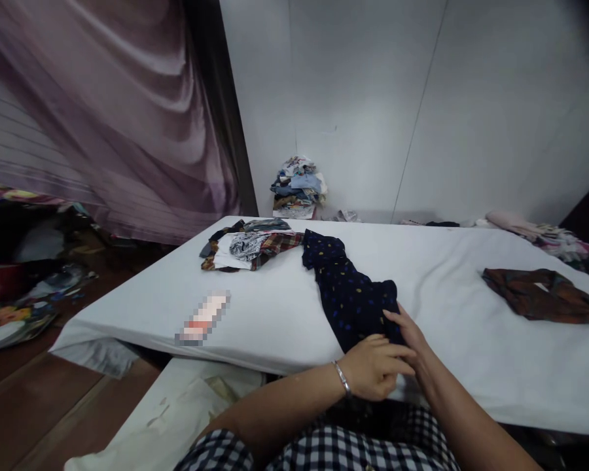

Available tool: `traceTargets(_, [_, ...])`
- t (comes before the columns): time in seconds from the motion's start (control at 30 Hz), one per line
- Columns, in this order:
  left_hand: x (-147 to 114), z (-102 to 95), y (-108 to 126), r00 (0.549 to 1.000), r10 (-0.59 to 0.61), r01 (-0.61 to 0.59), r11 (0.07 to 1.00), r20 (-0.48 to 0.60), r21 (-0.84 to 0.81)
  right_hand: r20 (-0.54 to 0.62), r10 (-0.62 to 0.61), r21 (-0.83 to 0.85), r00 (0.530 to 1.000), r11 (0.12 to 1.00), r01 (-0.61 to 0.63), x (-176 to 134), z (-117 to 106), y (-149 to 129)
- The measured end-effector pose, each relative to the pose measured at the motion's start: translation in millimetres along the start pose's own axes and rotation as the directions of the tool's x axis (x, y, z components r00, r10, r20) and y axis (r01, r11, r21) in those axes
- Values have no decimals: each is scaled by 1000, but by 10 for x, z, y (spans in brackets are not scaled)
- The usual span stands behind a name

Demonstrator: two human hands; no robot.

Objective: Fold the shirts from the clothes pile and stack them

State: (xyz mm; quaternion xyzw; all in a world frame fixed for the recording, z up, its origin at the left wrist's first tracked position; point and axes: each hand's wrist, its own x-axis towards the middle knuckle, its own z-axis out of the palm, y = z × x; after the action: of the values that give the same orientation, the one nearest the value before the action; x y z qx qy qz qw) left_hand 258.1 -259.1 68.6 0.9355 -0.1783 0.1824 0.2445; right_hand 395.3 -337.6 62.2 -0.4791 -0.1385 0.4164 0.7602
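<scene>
Navy printed garment (353, 294) at the counter's (275, 320) near edge, long axis running away and leftward. Right hand (412, 332) touches its right side; left hand (372, 368) sits over its near end. Can't tell if either grip is closed; garment's near end hidden.

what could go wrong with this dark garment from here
The dark garment lies near the front edge of the table, so it might slide off. Its far end sits right beside the clothes pile, so a sideways sweep could disturb that. The bracelet by the left hand might snag the garment.
</scene>
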Motion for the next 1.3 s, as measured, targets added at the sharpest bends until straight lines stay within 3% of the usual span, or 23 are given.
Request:
traceTargets(0.07, [-16, -146, -67, 988, -87, 76, 993, -129, -90, -28, -99, 4, 995, 995, 99, 50, -30, -131])
traceTargets(0.13, [-41, -311, -158, 935, -245, 213, 966, -257, -147, -38, -112, 26, 993, 993, 113, 100, -74, -306])
traceTargets(0.23, [-69, -434, -239, 843, -442, 415, 897, -306, -150, -47, -93, 85, 995, 992, 97, 152, -53, -579])
traceTargets(0.33, [-42, -340, -172, 820, -500, 469, 866, -278, -174, 33, -120, 135, 992, 984, 114, 161, 158, -748])
traceTargets(0.43, [52, -192, -71, 777, -548, 462, 830, -310, -311, 165, -234, 178, 958, 963, 204, 120, 465, -760])
traceTargets(0.5, [124, -184, -69, 671, -653, 468, 741, -352, -483, 223, -294, 198, 929, 947, 252, 76, 622, -704])
traceTargets(0.57, [170, -290, -128, 494, -788, 447, 592, -367, -670, 274, -284, 160, 919, 956, 248, 41, 686, -628])
traceTargets(0.63, [172, -485, -214, 325, -872, 348, 471, -367, -811, 295, -244, 59, 924, 970, 237, 38, 652, -552])
traceTargets(0.67, [157, -596, -254, 268, -897, 278, 423, -353, -863, 288, -228, -10, 930, 971, 241, 52, 606, -517])
traceTargets(0.73, [99, -805, -311, 204, -945, 138, 286, -256, -948, 255, -213, -152, 943, 954, 257, 107, 480, -452])
traceTargets(0.83, [-30, -1007, -334, 153, -988, -6, -32, 31, -999, 213, -250, -297, 944, 904, 307, 233, 287, -353])
traceTargets(0.9, [-133, -1064, -327, 119, -984, -95, -142, 130, -985, 188, -302, -352, 935, 868, 351, 325, 188, -282])
traceTargets(1.03, [-331, -1099, -317, 58, -986, -236, -164, 155, -958, 168, -351, -556, 921, 738, 382, 524, 89, -145])
traceTargets(1.13, [-432, -1112, -325, 81, -979, -279, -200, 185, -939, 225, -330, -703, 917, 597, 388, 695, 110, -67])
traceTargets(1.3, [-489, -1161, -352, 105, -978, -284, -205, 183, -936, 421, -292, -762, 859, 400, 510, 981, 247, -38])
